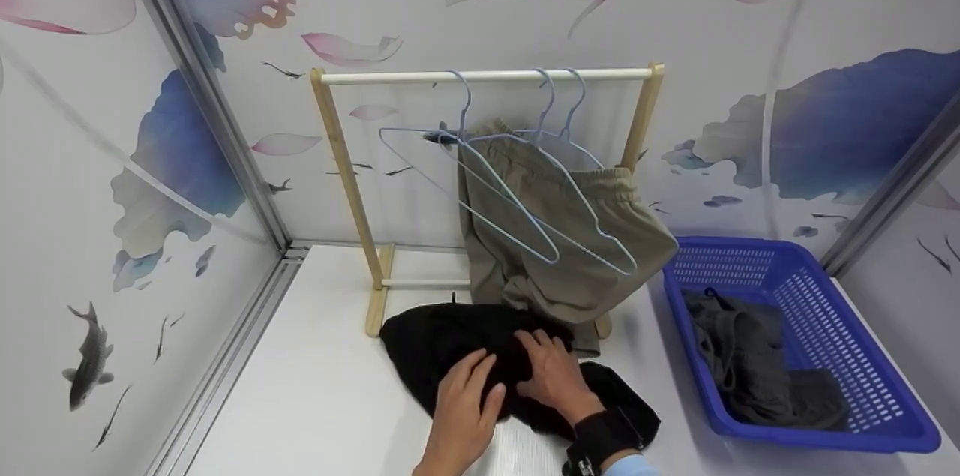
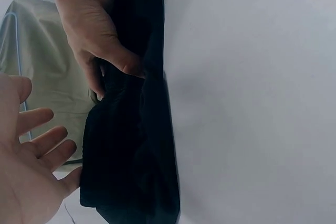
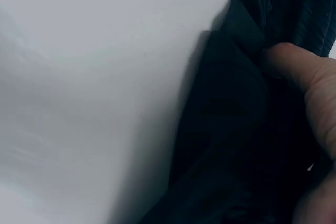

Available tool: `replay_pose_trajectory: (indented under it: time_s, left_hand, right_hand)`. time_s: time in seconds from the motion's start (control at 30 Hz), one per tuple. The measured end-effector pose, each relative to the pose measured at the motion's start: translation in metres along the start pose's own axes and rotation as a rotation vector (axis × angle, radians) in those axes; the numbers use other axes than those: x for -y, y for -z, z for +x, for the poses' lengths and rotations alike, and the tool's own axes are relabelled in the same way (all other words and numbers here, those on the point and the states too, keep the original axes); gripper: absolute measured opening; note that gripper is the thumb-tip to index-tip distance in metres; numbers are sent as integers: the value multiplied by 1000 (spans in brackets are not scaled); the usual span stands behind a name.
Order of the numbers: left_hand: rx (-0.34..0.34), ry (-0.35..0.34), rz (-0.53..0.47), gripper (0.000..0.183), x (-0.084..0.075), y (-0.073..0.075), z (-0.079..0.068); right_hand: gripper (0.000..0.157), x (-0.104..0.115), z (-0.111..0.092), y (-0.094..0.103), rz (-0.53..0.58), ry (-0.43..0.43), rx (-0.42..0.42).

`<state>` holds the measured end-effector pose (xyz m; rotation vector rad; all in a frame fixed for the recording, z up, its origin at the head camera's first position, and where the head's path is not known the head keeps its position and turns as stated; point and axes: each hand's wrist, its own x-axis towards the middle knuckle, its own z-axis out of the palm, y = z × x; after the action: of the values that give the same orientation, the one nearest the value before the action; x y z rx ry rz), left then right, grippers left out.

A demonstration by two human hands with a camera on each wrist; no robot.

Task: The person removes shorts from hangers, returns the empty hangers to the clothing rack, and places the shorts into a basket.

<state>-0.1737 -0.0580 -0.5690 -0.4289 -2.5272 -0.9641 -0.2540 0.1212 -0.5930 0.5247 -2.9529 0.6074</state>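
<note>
Bunched black pants [image 1: 420, 341] lie on the white table in the head view. A gathered band [image 3: 310, 9] on them shows in the right wrist view. My right hand [image 1: 555, 378] pinches the black cloth between thumb and fingers, as the left wrist view also shows. Beside it, my left hand [image 1: 465, 416] rests at the near side of the pants. Its fingers are spread and fairly straight in the left wrist view, with the little finger [image 2: 72, 179] at the cloth's edge. Part of the right hand's fingers is hidden in the right wrist view.
Behind the pants stands a wooden rack with a white rail [image 1: 390, 77]. Pale blue hangers [image 1: 551, 255] and khaki pants [image 1: 540, 243] hang from it. A blue basket [image 1: 825, 440] at the right holds dark grey clothing [image 1: 757, 378]. Patterned walls [image 1: 480, 34] enclose the table [image 1: 300, 386].
</note>
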Motion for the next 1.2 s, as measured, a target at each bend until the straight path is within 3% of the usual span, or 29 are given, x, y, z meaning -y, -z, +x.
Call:
replay_pose_trajectory:
  time_s: [0.27, 0.57, 0.67, 1.0, 1.1, 1.2]
  left_hand:
    - [-32, -1, -11, 38, -2, 3, 0]
    - [-4, 23, -19, 43, -2, 8, 0]
    - [2, 32, -22, 44, -3, 10, 0]
    - [-41, 6, -2, 41, -4, 13, 0]
    - [-39, 11, -8, 41, -4, 13, 1]
    - [-40, 15, -13, 40, -4, 13, 1]
  right_hand:
    - [90, 1, -4, -4, 54, 0, -41]
    - [74, 4, 0, 1, 119, -163, 113]
    - [68, 5, -2, 1, 120, -153, 68]
    - [45, 0, -15, -6, 53, -36, -230]
    - [43, -2, -18, -5, 52, -24, -247]
    - [45, -4, -21, -1, 76, -37, -209]
